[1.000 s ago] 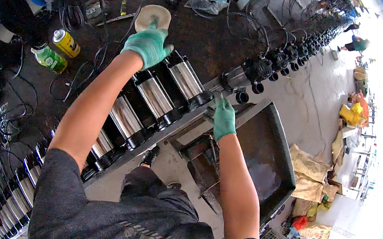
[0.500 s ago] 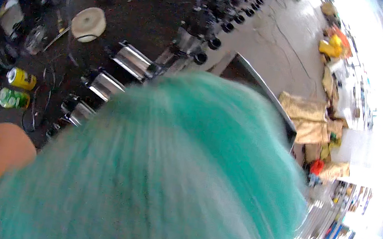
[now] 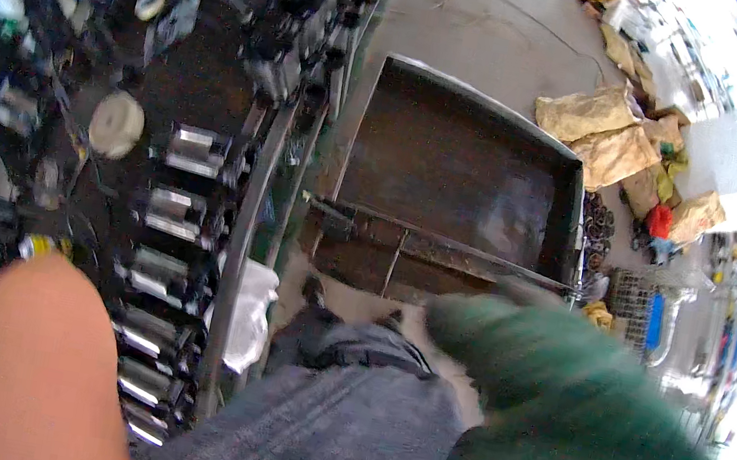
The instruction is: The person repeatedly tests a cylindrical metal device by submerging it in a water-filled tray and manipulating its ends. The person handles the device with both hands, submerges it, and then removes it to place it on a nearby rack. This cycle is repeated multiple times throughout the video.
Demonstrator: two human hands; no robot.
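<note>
A bare, rounded fingertip [image 3: 44, 361] fills the lower left, very close to the camera; it appears to belong to my left hand, whose other fingers are out of sight. At the lower right is my right hand [image 3: 548, 377] in a green glove, smeared by motion, so its finger pose and any contents cannot be made out. It hovers in front of the near right corner of a dark, rusty metal tray [image 3: 458, 162]. Several shiny metal cylinders with black ends [image 3: 160, 278] stand in a row on the dark workbench, nearest to the bare fingertip.
A pale round disc [image 3: 116, 125] and a tape roll [image 3: 150, 2] lie on the cluttered bench [image 3: 198, 85]. A white plastic bag [image 3: 251, 318] hangs at its edge. Brown sacks [image 3: 613, 139] and a wire basket [image 3: 630, 308] stand on the right. My grey-clothed body [image 3: 348, 412] is below.
The green glove, which covered most of the view, has moved right, uncovering the tray and my clothing. The view has shifted, and the bare fingertip looks larger.
</note>
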